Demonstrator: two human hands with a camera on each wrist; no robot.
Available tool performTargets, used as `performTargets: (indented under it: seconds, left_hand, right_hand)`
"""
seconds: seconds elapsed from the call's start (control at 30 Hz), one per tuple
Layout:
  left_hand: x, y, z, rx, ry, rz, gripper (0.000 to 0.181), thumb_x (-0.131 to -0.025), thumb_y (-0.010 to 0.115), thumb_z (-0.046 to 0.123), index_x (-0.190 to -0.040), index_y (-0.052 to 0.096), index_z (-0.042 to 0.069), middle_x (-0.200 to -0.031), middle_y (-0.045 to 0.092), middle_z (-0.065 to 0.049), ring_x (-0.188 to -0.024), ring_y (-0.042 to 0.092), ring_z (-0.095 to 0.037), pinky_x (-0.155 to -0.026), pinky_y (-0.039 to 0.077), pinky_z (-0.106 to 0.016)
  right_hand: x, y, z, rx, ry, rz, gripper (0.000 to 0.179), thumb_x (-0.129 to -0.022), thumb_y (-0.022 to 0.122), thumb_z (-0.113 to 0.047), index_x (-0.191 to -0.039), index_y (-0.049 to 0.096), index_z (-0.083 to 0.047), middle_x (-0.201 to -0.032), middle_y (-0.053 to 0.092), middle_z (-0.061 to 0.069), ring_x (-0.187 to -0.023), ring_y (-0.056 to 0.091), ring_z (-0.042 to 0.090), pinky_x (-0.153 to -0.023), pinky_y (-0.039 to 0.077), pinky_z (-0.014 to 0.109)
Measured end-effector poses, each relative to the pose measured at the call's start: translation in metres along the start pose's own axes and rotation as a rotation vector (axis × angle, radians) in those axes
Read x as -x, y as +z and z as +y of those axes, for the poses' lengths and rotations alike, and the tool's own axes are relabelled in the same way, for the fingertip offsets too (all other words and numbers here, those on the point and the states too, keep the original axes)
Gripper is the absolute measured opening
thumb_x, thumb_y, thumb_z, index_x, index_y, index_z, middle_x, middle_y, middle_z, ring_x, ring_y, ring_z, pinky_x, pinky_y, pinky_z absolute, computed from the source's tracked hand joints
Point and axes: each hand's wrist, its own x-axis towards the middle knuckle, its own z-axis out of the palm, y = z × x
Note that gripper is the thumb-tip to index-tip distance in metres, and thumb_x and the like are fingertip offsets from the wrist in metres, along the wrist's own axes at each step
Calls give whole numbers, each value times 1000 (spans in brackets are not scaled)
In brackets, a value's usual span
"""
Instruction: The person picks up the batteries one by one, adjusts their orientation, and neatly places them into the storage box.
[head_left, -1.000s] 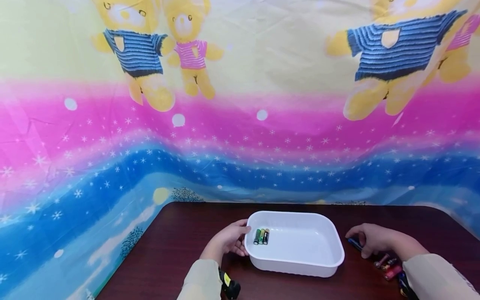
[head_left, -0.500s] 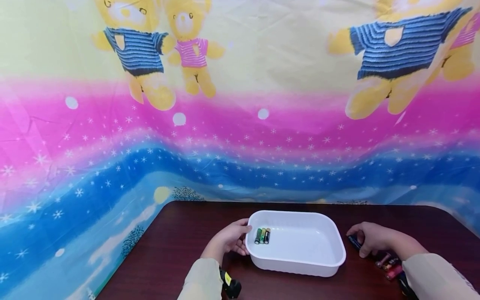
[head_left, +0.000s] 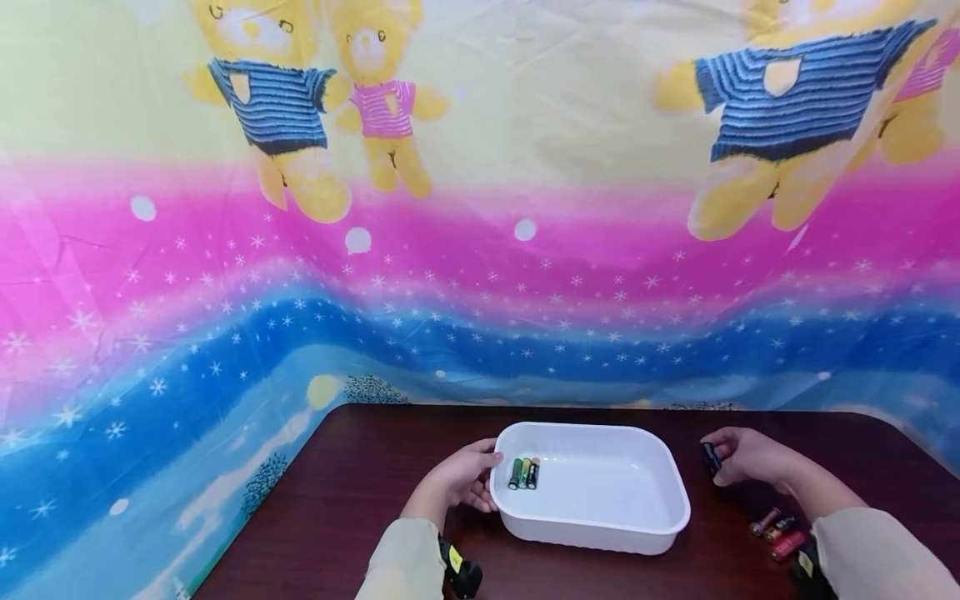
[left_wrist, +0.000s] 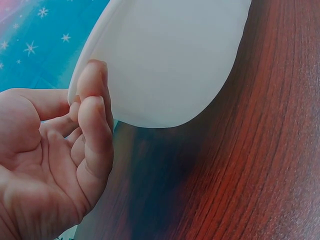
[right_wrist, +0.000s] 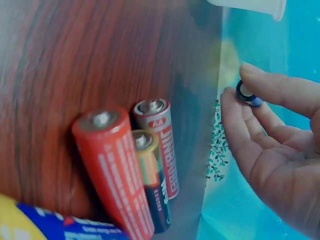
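My left hand (head_left: 463, 478) grips the left rim of a white plastic basin (head_left: 585, 535), thumb over the edge and fingers against the outer wall, as the left wrist view shows close up. Three green, gold and black batteries (head_left: 524, 473) lie side by side in the basin's left end. To the right of the basin, my right hand (head_left: 756, 458) pinches a dark blue battery (head_left: 710, 458) between thumb and fingers. The right wrist view shows the end of that battery (right_wrist: 246, 92), raised above the loose ones.
Near my right forearm lie a fat red battery (right_wrist: 112, 170), a black-and-gold battery (right_wrist: 159, 200) and a silver-red AA battery (right_wrist: 162, 150). A blue-and-yellow printed item (right_wrist: 65, 226) is partly cut off beside them. A patterned cloth (head_left: 480, 275) hangs behind the dark wooden table (head_left: 360, 500).
My right hand has lifted the dark blue battery off the table and moved slightly back and away from the loose batteries. The left hand and basin hold still.
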Motion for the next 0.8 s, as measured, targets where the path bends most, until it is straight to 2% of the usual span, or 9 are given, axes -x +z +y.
performTargets:
  seconds: [0.13, 0.23, 0.47, 0.8]
  left_hand:
    - [0, 0, 0, 0, 2, -4, 47, -98, 46, 24, -142, 34, 12, -88, 59, -25, -48, 58, -20, -46, 54, -31]
    - [0, 0, 0, -1, 2, -4, 47, -98, 46, 24, -142, 35, 12, -88, 60, -25, -48, 58, -20, -46, 54, -31]
    - [0, 0, 1, -1, 0, -5, 46, -98, 45, 23, -142, 35, 12, -87, 60, -25, -47, 58, -20, -46, 54, -31]
    - [3, 1, 3, -6, -7, 1, 46, -98, 45, 22, -142, 35, 12, -86, 60, -25, -48, 59, -21, -46, 54, -31]
  right_hand:
    - [0, -2, 2, -134, -88, -20, 70, -73, 69, 5, -129, 29, 16, -105, 52, 22, -88, 56, 28, -74, 54, 42]
    - [-1, -4, 1, -204, -137, -17, 70, -77, 70, 0, -133, 30, 13, -111, 52, 24, -92, 59, 28, -79, 52, 43]
    - [-1, -8, -11, -252, -168, 12, 75, -81, 70, -7, -139, 25, 12, -129, 40, 33, -105, 56, 26, -87, 50, 38]
    - [-2, -6, -32, -236, -171, 16, 78, -83, 69, -10, -141, 22, 10, -136, 29, 37, -111, 54, 33, -88, 50, 38]
